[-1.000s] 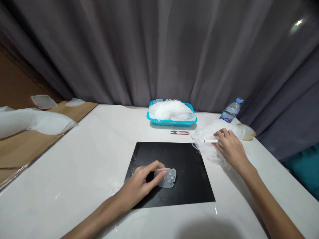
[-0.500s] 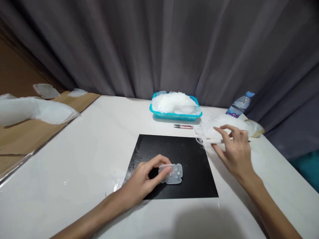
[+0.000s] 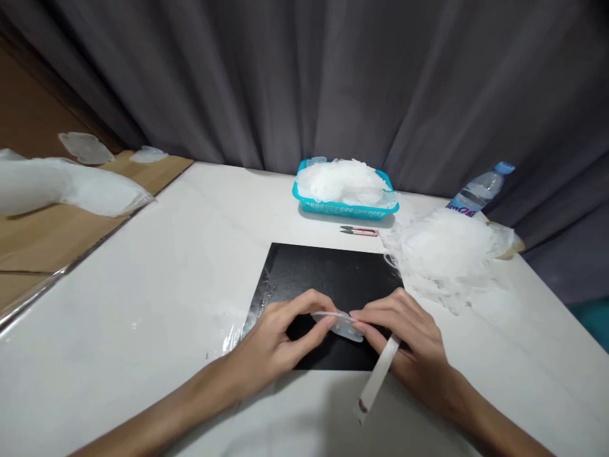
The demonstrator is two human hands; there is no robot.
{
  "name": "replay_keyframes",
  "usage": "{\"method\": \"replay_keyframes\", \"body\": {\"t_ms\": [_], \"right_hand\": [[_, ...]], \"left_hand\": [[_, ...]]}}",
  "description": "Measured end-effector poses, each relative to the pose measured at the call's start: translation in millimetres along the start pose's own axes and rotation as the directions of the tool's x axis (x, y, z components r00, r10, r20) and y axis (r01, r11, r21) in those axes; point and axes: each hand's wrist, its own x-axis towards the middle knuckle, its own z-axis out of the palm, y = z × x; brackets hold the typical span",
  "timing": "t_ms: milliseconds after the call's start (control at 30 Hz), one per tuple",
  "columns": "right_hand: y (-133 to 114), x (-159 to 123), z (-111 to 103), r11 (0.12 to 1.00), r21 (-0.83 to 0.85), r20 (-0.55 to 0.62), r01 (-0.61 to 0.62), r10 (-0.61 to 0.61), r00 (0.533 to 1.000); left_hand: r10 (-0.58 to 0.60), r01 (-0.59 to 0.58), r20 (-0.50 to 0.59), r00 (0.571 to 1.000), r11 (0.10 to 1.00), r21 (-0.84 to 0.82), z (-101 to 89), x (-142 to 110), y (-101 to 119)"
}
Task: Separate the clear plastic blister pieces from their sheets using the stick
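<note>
My left hand (image 3: 288, 333) pinches a small translucent plastic piece (image 3: 347, 328), tilted so its edge faces me, above the black mat (image 3: 328, 270). The thumb and fingertips of my right hand (image 3: 412, 333) close on the right end of the same piece. A white pen-shaped tool (image 3: 379, 376) is also held in my right hand, tucked across the palm and slanting down toward me. Its lower end is dark and blurred, so its exact kind is unclear.
Behind the mat stands a turquoise basket (image 3: 345, 209) heaped with translucent pieces; pink-handled thread snips (image 3: 360, 231) lie before it. At right are a pile of clear scraps (image 3: 447, 244) and a water bottle (image 3: 483, 190). Cardboard (image 3: 28, 247) with a plastic bag (image 3: 95, 187) lies left.
My right hand has come from the scrap pile to the plastic piece and grips its right end, swinging the white tool downward. The piece has tilted from face-on to nearly edge-on.
</note>
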Motion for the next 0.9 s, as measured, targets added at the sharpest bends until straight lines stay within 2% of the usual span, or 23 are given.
{"method": "replay_keyframes", "body": {"t_ms": [133,300,600,767,900], "right_hand": [[3.2,-1.2,-2.0,0.999,-0.042,0.019,-0.023,0.024,1.0],[10.1,-5.9,-1.0,0.997,-0.013,0.167,-0.079,0.08,0.983],[2.7,-5.7,0.9,0.999,0.022,0.125,-0.046,0.043,0.991],[8.3,-8.1,0.6,0.997,0.018,0.213,-0.079,0.073,0.974],[8.4,-10.3,3.2,0.997,0.001,0.196,-0.075,0.074,0.978]], "left_hand": [[0.009,-0.009,0.003,1.0,1.0,0.023,-0.8,-0.7,1.2],[0.012,-0.012,0.022,1.0,0.999,0.034,-1.3,0.0,0.5],[0.091,-0.093,0.037,0.995,0.993,0.067,-0.1,-4.3,-2.2],[0.04,-0.04,0.009,0.999,0.999,-0.009,-2.7,-2.8,-0.1],[0.041,-0.038,0.044,0.998,0.997,-0.064,-3.7,0.6,-1.7]]}}
